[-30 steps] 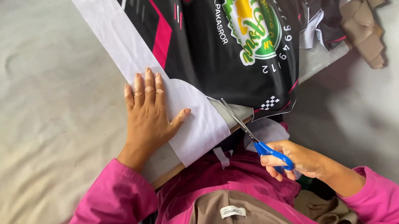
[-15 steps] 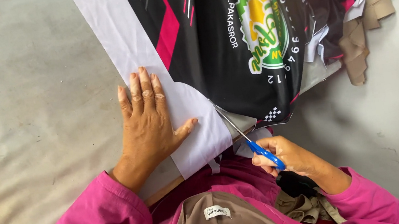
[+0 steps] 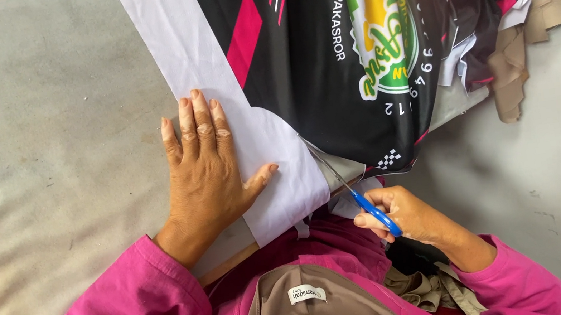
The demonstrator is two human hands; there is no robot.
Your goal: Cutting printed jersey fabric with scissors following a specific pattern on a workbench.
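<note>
scissors [image 3: 353, 191] advanced along fabric [image 3: 329, 86] edge; left hand [image 3: 205, 174] flat.

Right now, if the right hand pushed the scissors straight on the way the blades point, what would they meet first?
The right hand aims the blue-handled scissors up and left. The blades would most likely meet the white border of the printed fabric at its edge with the black print.

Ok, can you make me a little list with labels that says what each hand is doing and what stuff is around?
Left hand: pressed flat, fingers spread, on the white edge of the printed fabric
Right hand: holding blue-handled scissors, blades at the fabric's edge
Fabric: mostly black, with pink stripes, a white border and a round green and yellow emblem
Surface: grey cloth-covered table
Nearby: tan fabric scraps at upper right
Sleeves: pink
</note>
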